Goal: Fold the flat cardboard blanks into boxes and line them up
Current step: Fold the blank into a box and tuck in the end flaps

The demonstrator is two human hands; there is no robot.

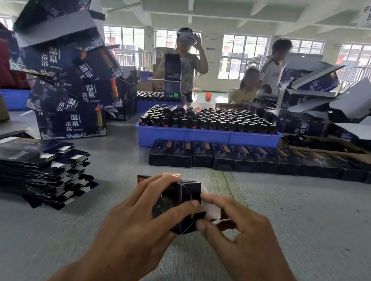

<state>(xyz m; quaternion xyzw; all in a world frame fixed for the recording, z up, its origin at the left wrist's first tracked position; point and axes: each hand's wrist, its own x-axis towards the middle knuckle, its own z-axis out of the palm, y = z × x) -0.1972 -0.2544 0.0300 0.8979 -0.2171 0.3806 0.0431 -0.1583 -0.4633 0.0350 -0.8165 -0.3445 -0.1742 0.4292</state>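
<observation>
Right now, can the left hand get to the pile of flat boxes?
Probably not yet. The left hand grips the half-folded box, so it's busy. The stack of flat blanks lies off to its left on the table, with nothing between them.

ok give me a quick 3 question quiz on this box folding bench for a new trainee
1. True or false: the left hand grips the box being folded.
2. Where is the stack of flat blanks? A) to the person's left B) inside the blue tray C) behind the row
3. What stands directly in front of the blue tray?

Key
1. True; the right hand works its end flaps.
2. A
3. The row of finished boxes.
</observation>
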